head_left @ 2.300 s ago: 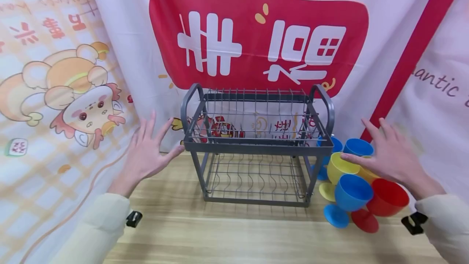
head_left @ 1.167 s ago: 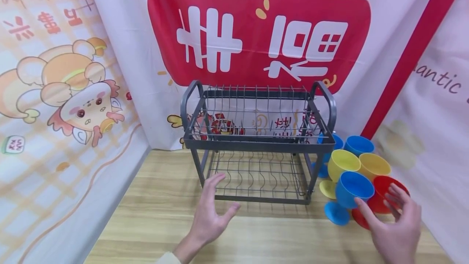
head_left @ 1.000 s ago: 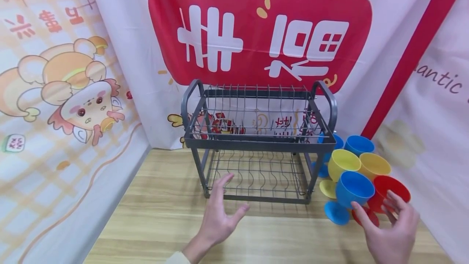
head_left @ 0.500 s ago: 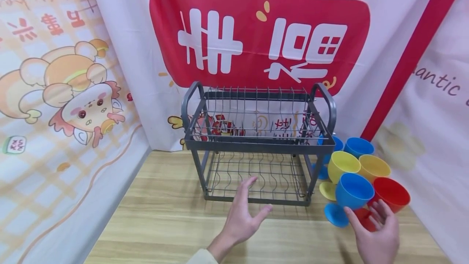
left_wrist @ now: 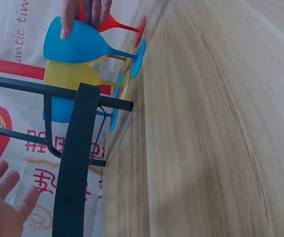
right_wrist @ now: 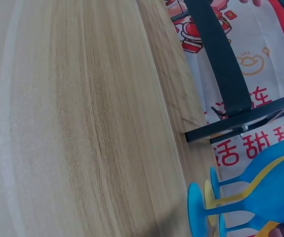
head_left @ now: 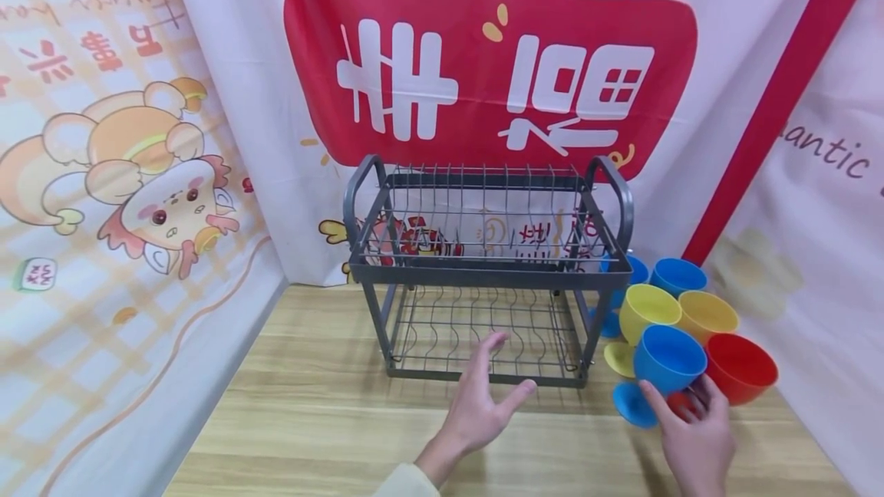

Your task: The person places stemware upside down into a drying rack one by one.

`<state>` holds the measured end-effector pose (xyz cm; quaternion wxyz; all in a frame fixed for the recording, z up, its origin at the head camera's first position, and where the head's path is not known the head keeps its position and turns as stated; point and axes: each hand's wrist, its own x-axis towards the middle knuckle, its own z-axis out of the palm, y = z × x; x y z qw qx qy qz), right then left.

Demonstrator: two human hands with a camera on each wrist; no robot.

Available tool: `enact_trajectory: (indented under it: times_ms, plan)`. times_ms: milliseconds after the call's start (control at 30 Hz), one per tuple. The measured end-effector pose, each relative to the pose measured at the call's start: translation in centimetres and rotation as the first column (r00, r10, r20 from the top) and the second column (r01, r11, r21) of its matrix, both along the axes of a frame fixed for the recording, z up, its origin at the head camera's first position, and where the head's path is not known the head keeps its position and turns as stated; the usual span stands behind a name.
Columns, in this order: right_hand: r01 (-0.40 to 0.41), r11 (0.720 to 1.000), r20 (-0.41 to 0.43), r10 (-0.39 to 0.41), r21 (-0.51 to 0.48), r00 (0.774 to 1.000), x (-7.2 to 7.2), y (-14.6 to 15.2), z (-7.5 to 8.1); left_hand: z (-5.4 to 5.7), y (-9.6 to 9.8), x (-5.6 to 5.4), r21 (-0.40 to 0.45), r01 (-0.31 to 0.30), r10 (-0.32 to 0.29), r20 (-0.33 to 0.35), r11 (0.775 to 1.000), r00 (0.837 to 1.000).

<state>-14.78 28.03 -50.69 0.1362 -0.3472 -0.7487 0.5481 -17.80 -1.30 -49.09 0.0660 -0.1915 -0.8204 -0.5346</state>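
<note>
A blue goblet [head_left: 668, 359] stands at the front of a cluster on the right of the table. My right hand [head_left: 694, 432] grips its bowl, the thumb on the near side and the fingers reaching between it and a red goblet [head_left: 742, 368]. In the left wrist view the thumb lies across the blue bowl, and the goblet's foot is at the tabletop. My left hand [head_left: 479, 405] is held with fingers spread in front of the dark grey two-tier dish rack [head_left: 490, 277], holding nothing. Most of the right hand is out of the right wrist view.
Behind the blue goblet stand a yellow goblet [head_left: 649, 314], an orange-yellow goblet [head_left: 707, 314] and two more blue ones, close to the rack's right side. Printed cloth [head_left: 442, 83] hangs behind and on both sides. Wooden tabletop [head_left: 311, 420] spreads before the rack.
From above the red goblet, my right hand has come left and closed on the front blue goblet. My left hand has swung from the rack's left side to its front middle.
</note>
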Motion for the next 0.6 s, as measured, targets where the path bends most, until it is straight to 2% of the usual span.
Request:
enact_trajectory:
  times_ms: [167,300,433,600]
  plan:
    - [-0.016,1.0,0.006,0.016,0.009,1.0,-0.6,0.2,-0.3,-0.2,1.1,-0.2,0.012,0.01,-0.01,0.05,1.0,0.999]
    - [-0.018,1.0,0.01,0.018,0.002,1.0,-1.0,0.5,-0.7,-0.5,2.0,-0.3,0.035,0.038,-0.041,0.069,0.999,0.997]
    - [-0.031,0.998,0.011,0.032,-0.048,0.999,-1.4,0.6,-1.1,-0.7,2.4,-0.3,0.058,0.063,-0.069,0.096,0.996,0.993]
    - [-0.024,0.994,-0.04,0.02,-0.107,0.999,-2.0,0.3,-1.5,-0.5,2.5,-0.4,0.087,0.076,-0.085,0.111,0.993,0.99]
